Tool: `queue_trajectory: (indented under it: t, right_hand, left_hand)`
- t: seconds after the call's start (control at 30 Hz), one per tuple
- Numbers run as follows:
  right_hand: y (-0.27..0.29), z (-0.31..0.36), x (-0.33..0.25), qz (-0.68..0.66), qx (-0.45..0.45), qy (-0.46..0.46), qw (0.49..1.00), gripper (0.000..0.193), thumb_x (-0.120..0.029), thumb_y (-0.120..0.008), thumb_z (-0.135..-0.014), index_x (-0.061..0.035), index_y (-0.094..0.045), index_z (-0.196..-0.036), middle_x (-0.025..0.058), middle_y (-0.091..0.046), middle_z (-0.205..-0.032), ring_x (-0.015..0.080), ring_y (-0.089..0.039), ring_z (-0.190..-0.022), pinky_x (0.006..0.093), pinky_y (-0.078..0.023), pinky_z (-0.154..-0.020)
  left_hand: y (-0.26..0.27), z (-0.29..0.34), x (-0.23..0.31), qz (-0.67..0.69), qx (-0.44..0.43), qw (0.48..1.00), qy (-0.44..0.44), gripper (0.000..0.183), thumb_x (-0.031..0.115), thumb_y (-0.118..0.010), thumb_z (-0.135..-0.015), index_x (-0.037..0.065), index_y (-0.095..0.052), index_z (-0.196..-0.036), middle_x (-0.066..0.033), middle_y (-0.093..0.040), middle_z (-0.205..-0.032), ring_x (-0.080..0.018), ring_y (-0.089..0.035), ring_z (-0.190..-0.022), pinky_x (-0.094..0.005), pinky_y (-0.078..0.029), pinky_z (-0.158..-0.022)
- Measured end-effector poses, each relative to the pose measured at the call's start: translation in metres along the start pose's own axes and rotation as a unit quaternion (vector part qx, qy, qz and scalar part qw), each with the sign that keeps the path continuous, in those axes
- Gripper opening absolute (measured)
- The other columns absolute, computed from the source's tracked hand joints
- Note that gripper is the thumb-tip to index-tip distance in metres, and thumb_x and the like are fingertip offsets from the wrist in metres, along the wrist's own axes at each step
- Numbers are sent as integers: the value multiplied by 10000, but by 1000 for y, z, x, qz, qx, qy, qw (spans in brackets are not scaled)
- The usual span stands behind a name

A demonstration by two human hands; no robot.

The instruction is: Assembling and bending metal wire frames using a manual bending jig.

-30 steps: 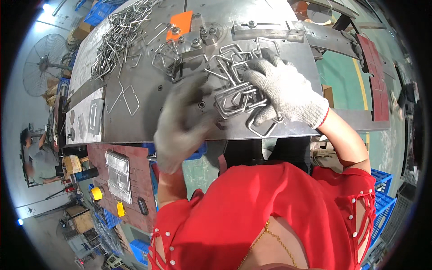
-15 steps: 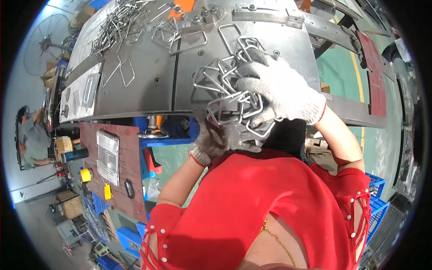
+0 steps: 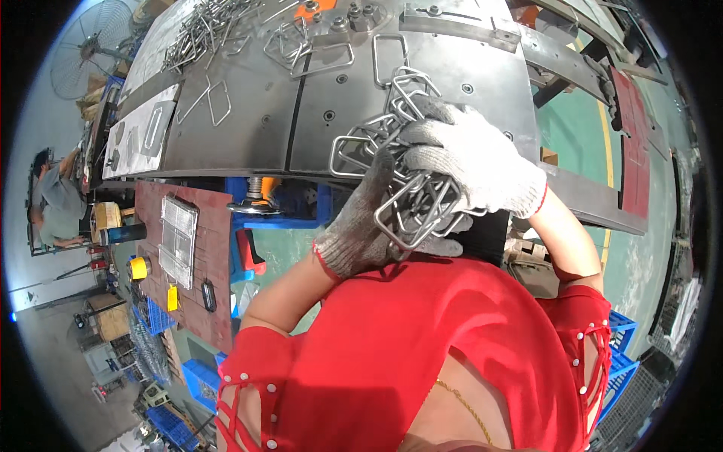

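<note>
Watching a tangle of wire loops (image 3: 422, 202) hanging across the near edge of the table (image 3: 233, 147), and I'm getting a bit nervous. Both hands are clasping it together: the left hand (image 3: 358, 230) is cupping the bunch from the left and below, the right hand (image 3: 478, 162) is curling its fingers over the right side. How hard they're squeezing, I can't tell. The far part is sitting above the table, while the near end is sticking out past it, right by the red shirt (image 3: 354, 346). Loops seem to be hooking through each other, so tugging one could be dragging neighbours along. If either hand slackens, some might be dropping to the floor (image 3: 286, 260). Bent wire could also be snagging the knit gloves (image 3: 516, 177).
</note>
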State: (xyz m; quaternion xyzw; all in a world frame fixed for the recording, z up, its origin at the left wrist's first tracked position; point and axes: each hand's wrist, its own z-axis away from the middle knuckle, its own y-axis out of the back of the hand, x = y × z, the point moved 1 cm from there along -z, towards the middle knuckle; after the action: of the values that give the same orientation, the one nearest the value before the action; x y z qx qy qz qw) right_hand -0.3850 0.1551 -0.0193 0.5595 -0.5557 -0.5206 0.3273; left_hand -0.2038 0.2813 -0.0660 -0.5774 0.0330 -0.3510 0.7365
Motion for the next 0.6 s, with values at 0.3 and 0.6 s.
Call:
queue_trajectory:
  t: [0.3,0.6]
  right_hand:
    - [7,-14,41,-34,17,28,999,568,-418,-745,-733,-169,-614,-1226,90,-558,-1290,341,-529,-1188,447,-500,-890]
    - [-9,-28,70,31,70,-50,996,652,-445,-736,-746,-195,-584,-1328,118,-520,-1381,369,-488,-1266,470,-483,-966]
  left_hand:
    - [-26,-24,37,90,-91,988,86,426,291,-565,-1004,11,-550,-1326,-155,-674,-1199,-254,-714,-1015,-429,-620,-902]
    - [-23,-46,74,-70,59,994,54,220,105,-612,-938,-42,-667,-1093,-190,-732,-956,-266,-747,-849,-389,-649,-735]
